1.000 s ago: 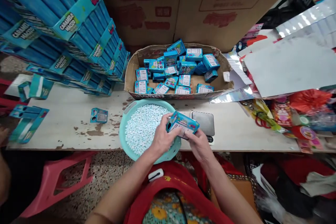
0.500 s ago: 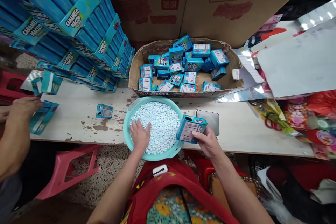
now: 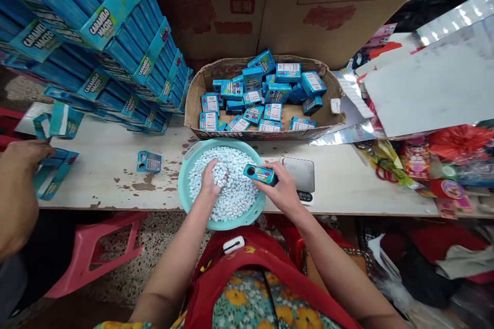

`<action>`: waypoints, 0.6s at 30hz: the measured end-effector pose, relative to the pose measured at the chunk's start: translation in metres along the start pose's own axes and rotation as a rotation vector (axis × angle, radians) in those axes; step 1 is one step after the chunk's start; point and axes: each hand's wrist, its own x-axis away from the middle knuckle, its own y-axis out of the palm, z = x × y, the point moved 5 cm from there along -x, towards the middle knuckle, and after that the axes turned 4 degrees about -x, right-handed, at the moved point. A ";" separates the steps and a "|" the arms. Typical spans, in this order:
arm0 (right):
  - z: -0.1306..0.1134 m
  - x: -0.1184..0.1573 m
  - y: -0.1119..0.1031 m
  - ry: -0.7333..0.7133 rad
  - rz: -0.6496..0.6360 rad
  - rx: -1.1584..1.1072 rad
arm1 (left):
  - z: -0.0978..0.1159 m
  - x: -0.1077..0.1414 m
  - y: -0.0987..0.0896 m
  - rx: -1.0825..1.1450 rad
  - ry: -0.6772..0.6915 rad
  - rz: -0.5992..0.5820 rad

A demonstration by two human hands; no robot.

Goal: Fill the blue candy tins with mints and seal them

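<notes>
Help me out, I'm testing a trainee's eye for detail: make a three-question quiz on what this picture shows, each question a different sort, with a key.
1. Multiple choice: what does the person's left hand hold?
A) a spoon
B) pale pieces
C) a cloth

2. True or false: the right hand holds a small blue box, one end of it above the basin.

3. Short answer: what stands just beyond the basin, on its far side, and what does it contain?

Key:
1. B
2. True
3. A cardboard tray, containing loose blue boxes
</notes>
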 end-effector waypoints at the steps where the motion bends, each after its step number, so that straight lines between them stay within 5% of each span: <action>1: -0.004 -0.001 0.003 -0.037 -0.011 0.045 | 0.005 0.010 0.006 0.068 -0.053 -0.068; 3: -0.012 0.000 0.011 -0.088 -0.031 0.119 | 0.021 0.031 0.017 0.140 -0.054 -0.158; 8: -0.028 0.005 0.041 -0.158 -0.138 0.220 | 0.052 0.069 0.038 0.254 0.213 -0.205; 18: -0.037 0.001 0.054 -0.164 -0.178 0.232 | 0.066 0.070 0.039 0.142 0.438 -0.094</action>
